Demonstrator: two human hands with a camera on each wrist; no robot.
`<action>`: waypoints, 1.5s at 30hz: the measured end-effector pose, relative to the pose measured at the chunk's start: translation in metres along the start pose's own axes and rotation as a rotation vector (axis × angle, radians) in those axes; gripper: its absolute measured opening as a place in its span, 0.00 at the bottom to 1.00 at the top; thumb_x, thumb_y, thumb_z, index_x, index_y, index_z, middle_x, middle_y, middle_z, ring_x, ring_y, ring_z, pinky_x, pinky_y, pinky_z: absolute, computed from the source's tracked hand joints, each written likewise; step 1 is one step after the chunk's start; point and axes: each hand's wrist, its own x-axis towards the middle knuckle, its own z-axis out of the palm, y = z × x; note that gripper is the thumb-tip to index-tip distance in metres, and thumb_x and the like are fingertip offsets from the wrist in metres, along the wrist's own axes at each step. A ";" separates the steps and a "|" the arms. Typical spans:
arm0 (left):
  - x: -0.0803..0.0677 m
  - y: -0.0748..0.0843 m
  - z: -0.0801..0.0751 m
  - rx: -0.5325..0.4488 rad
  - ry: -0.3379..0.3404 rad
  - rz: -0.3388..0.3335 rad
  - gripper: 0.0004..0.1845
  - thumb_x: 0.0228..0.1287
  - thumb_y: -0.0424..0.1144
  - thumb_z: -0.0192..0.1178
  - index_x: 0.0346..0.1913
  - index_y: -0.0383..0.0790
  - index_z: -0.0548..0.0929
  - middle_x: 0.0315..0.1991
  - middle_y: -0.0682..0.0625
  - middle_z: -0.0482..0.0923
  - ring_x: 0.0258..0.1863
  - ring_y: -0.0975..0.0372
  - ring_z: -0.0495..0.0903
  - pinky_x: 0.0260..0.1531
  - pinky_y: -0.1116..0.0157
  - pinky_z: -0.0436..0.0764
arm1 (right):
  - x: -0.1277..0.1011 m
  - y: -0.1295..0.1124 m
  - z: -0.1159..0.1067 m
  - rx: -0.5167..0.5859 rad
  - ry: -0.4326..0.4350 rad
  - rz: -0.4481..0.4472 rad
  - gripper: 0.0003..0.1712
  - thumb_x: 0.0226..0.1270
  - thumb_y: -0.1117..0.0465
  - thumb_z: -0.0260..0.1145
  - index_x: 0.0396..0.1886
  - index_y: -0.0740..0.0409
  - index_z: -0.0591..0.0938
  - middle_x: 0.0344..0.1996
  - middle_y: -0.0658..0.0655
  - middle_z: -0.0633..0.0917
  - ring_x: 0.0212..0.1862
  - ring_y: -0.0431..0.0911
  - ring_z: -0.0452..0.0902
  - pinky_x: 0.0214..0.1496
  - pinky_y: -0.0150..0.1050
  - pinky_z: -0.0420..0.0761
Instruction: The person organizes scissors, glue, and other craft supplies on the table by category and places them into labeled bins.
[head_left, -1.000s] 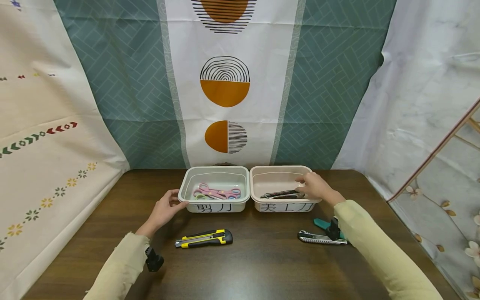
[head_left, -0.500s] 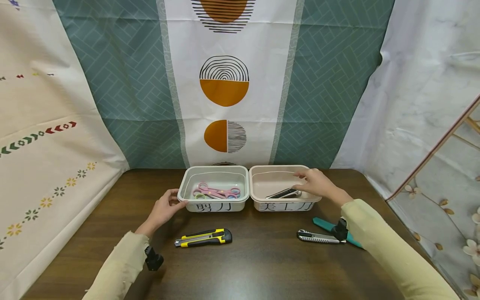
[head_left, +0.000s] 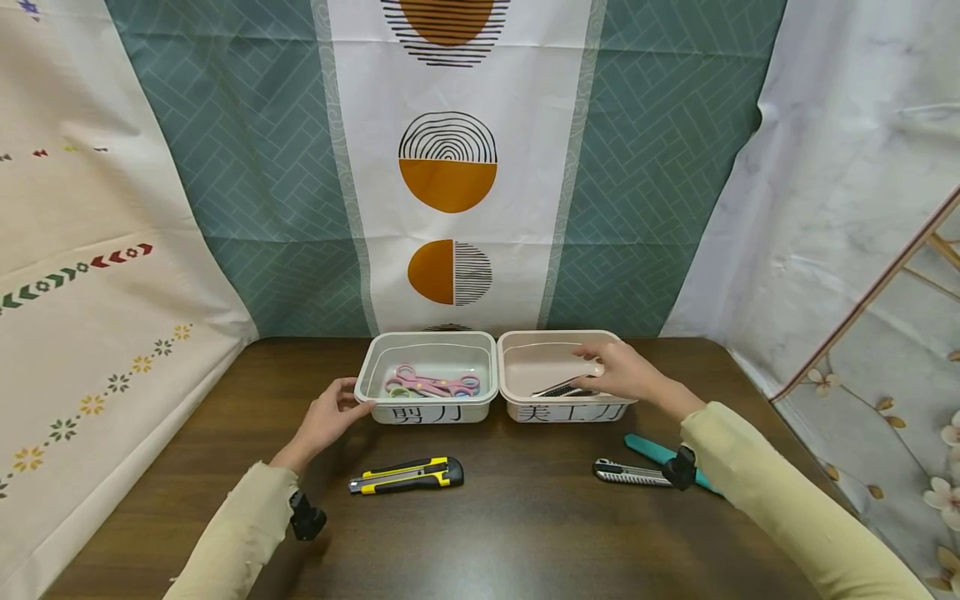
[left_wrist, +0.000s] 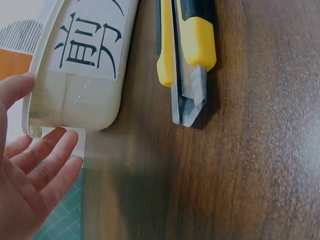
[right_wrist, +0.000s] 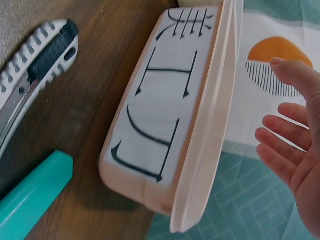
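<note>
My left hand (head_left: 327, 421) rests at the left corner of a pale green bin (head_left: 457, 357); its thumb touches the rim and its fairly straight fingers lie along the end wall. Pink-handled scissors (head_left: 435, 385) and others lie in that bin, which has a lettered label in front. Over the right end of the pink bin (head_left: 540, 358) hovers my right hand (head_left: 622, 372), fingers apart and holding nothing in the right wrist view (right_wrist: 295, 135). Below its fingertips are utility knives (head_left: 557, 389), partly hidden by the hand.
On the brown table (head_left: 510, 533) a yellow and black utility knife (head_left: 408, 476) lies before the green bin. A silver utility knife (head_left: 633, 474) and a teal bar-shaped thing (head_left: 647, 448) lie at right, partly behind the wrist camera (head_left: 680, 468). Patterned cloth (head_left: 630, 208) hangs behind.
The right hand has shifted slightly left over the pink bin, and the knives there lie at a different angle. More of the teal thing shows beside the sleeve. The left hand stays put.
</note>
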 end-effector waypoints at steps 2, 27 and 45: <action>0.000 0.000 0.000 0.000 0.000 -0.001 0.32 0.57 0.45 0.62 0.58 0.29 0.64 0.45 0.34 0.77 0.41 0.50 0.79 0.36 0.60 0.77 | 0.001 -0.004 0.002 0.005 -0.003 -0.020 0.27 0.51 0.55 0.70 0.49 0.66 0.78 0.44 0.60 0.82 0.45 0.53 0.77 0.45 0.47 0.75; 0.001 0.004 -0.001 0.000 -0.002 -0.017 0.32 0.57 0.46 0.62 0.58 0.29 0.64 0.45 0.34 0.77 0.41 0.50 0.78 0.38 0.58 0.77 | 0.013 -0.059 0.038 0.067 -0.113 -0.226 0.30 0.49 0.50 0.70 0.49 0.63 0.78 0.43 0.54 0.81 0.44 0.46 0.76 0.47 0.39 0.74; 0.001 0.007 0.001 0.013 0.004 -0.024 0.31 0.57 0.43 0.62 0.58 0.29 0.65 0.44 0.34 0.78 0.40 0.50 0.78 0.36 0.60 0.76 | 0.013 -0.099 0.084 0.013 -0.290 -0.189 0.37 0.48 0.43 0.69 0.55 0.60 0.75 0.50 0.53 0.78 0.51 0.43 0.72 0.54 0.37 0.70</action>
